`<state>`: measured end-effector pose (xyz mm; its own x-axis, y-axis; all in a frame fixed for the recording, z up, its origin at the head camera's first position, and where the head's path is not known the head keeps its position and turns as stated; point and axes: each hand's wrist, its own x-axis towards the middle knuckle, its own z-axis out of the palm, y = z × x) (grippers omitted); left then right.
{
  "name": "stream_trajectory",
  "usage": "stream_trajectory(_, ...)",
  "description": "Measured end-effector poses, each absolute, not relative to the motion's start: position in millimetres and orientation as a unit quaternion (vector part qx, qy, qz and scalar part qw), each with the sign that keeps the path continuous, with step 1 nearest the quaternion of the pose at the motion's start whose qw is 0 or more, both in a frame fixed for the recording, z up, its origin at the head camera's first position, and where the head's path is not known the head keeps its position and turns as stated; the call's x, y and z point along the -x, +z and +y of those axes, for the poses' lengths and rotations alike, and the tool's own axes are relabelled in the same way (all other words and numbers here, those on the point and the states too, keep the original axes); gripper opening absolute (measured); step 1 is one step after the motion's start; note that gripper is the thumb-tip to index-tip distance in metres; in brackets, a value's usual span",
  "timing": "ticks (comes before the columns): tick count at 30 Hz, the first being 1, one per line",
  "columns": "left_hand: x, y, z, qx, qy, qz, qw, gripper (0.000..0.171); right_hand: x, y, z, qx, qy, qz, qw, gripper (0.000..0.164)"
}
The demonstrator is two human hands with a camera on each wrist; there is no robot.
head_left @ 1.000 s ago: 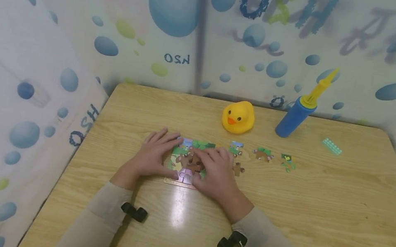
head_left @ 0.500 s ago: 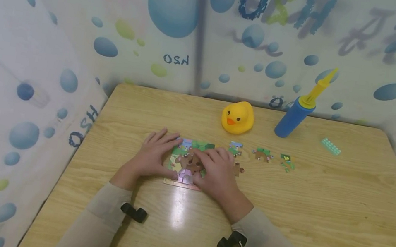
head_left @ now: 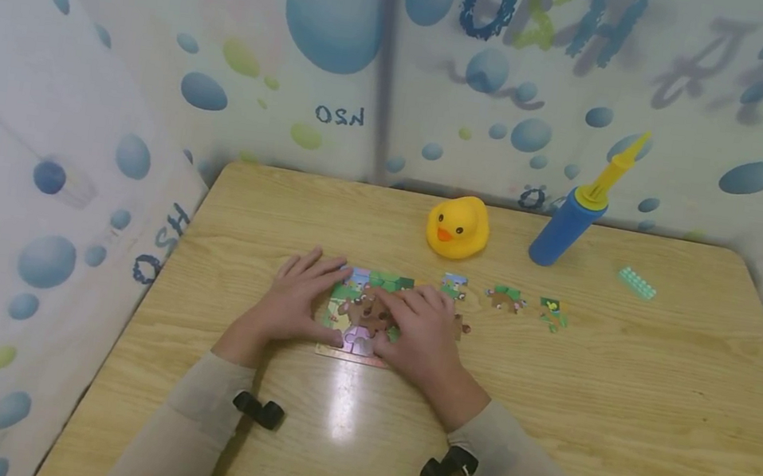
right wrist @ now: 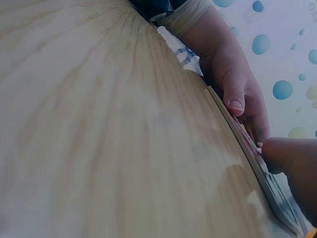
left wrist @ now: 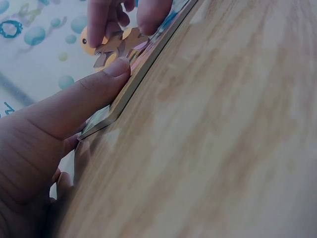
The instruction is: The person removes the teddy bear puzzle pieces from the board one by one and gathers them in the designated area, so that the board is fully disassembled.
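Observation:
A jigsaw puzzle board (head_left: pixel 347 355) with a colourful animal picture lies flat on the table. My left hand (head_left: pixel 294 300) rests along its left side with the fingers spread; in the left wrist view the thumb (left wrist: pixel 101 89) presses near the front edge. From the right, my right hand (head_left: pixel 422 336) reaches over the board and pinches a brown puzzle piece (head_left: pixel 376 319) between thumb and fingers. The left wrist view shows this brown piece (left wrist: pixel 113 48) tilted above the board. Much of the board's right side is hidden under the right hand.
Loose puzzle pieces lie right of the board: one blue and green (head_left: pixel 454 285), one brown and green (head_left: pixel 507 299), one green (head_left: pixel 552 314), and a brown one (head_left: pixel 461 327) partly hidden. Behind stand a yellow rubber duck (head_left: pixel 458 228), a blue pump (head_left: pixel 566 228) and a mint toy brick (head_left: pixel 637 283).
My right hand has shifted very slightly to the right, covering more of the loose brown piece beside it. My left hand has stayed in place.

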<state>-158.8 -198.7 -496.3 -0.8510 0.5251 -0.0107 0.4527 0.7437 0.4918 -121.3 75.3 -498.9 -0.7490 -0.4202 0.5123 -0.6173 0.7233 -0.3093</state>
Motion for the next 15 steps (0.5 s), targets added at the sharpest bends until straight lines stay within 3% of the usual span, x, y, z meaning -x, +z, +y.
stream_trajectory(15, 157.2, -492.3, -198.6, -0.268, 0.242, 0.930, 0.072, 0.121, 118.3, -502.5, 80.9, -0.294, 0.275, -0.882, 0.246, 0.059)
